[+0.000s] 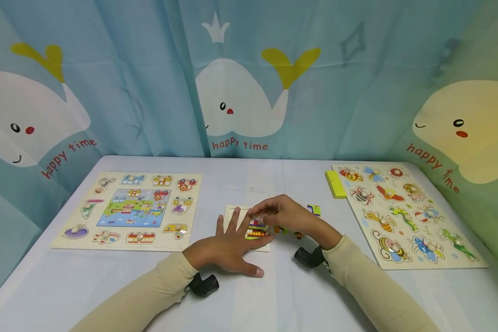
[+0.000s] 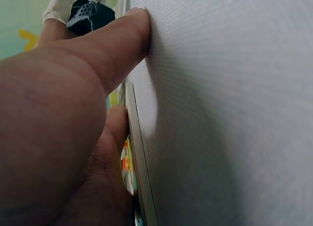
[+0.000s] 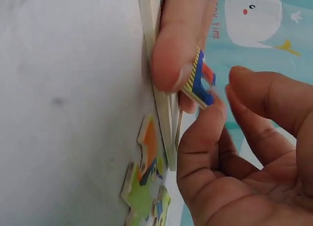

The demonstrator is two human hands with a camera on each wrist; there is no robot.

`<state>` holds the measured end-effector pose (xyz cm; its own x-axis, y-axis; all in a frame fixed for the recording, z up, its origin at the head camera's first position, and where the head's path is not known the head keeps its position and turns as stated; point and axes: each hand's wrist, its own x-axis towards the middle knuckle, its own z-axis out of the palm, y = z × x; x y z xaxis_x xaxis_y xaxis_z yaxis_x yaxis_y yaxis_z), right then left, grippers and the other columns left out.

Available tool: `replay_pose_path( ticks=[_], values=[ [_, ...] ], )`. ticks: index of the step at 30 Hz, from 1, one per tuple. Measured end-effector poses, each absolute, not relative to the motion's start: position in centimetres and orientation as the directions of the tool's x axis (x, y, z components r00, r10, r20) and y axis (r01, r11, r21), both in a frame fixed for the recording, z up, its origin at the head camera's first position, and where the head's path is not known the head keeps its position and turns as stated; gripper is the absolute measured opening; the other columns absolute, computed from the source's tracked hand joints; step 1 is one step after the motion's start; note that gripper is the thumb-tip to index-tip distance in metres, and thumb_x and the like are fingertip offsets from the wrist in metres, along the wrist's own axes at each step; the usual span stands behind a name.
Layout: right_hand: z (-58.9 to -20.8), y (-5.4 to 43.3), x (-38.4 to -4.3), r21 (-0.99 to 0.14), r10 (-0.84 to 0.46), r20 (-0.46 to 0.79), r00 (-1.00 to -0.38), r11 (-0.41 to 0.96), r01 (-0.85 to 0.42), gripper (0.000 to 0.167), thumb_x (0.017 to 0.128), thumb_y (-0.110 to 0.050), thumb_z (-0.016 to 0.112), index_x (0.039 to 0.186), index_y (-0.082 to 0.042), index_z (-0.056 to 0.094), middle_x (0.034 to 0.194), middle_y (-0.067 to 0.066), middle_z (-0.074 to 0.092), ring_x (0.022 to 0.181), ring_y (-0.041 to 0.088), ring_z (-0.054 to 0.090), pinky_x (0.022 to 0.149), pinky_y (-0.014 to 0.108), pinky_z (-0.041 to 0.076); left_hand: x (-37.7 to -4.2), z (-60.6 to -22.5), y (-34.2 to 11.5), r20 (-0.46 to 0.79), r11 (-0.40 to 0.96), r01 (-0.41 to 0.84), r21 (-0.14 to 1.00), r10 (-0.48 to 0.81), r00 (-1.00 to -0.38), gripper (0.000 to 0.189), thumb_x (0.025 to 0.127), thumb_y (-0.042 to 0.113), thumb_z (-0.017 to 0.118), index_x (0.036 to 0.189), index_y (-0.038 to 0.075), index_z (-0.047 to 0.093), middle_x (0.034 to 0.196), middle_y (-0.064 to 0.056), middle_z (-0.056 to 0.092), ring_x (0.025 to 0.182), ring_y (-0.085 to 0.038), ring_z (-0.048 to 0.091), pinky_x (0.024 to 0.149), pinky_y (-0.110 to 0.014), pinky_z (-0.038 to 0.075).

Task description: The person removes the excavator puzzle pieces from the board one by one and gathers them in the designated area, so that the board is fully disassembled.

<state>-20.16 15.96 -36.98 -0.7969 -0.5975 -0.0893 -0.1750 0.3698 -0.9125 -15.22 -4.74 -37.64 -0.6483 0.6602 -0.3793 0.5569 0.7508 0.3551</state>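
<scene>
My left hand (image 1: 232, 249) lies with fingers spread over a small wooden jigsaw board (image 1: 229, 212). Its fingertips rest on the board, and its thumb stretches onto the table. A colourful picture of striped pieces (image 1: 257, 229) shows in the board, partly covered. Over the board's right side, my right hand (image 1: 288, 216) has its fingers curled at a blue and red jigsaw piece (image 3: 198, 86) with a yellow-black striped edge. That piece stands tilted beside a left fingertip. Loose jigsaw pieces (image 3: 142, 187) lie on the table by the board's edge, and another piece (image 1: 314, 210) lies beyond my right wrist.
A large knob puzzle (image 1: 170, 244) of vehicles and buildings lies at the left. An insect knob puzzle (image 1: 471, 263) lies at the right, with a yellow block (image 1: 335, 184) against its upper left edge. A whale-printed curtain (image 1: 149, 106) surrounds the table.
</scene>
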Motion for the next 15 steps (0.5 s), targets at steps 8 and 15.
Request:
replay_pose_path(
  ticks=[8, 15],
  values=[
    [-36.98, 15.92, -20.00, -0.880, -0.598, -0.118, -0.793, 0.433, -0.195, 0.023, 0.093, 0.000, 0.060, 0.113, 0.004, 0.070, 0.110, 0.011, 0.070, 0.089, 0.015, 0.064, 0.072, 0.027, 0.049, -15.12, -37.41, -4.86, -0.380, 0.745, 0.548, 0.379, 0.666, -0.642, 0.078, 0.085, 0.070, 0.055, 0.152, 0.045, 0.025, 0.159, -0.011, -0.020, 0.138, -0.036, -0.031, 0.103, -0.069, -0.012],
    [-36.98, 16.06, -20.07, -0.853, -0.634, -0.122, -0.763, 0.460, -0.245, 0.016, 0.093, -0.001, 0.062, 0.105, 0.001, 0.072, 0.098, 0.006, 0.072, 0.078, 0.013, 0.059, 0.066, 0.025, 0.046, -15.29, -37.65, -4.83, -0.366, 0.743, 0.566, 0.357, 0.668, -0.647, 0.079, 0.084, 0.072, 0.054, 0.152, 0.046, 0.024, 0.159, -0.011, -0.021, 0.138, -0.037, -0.030, 0.103, -0.070, -0.009]
  ],
)
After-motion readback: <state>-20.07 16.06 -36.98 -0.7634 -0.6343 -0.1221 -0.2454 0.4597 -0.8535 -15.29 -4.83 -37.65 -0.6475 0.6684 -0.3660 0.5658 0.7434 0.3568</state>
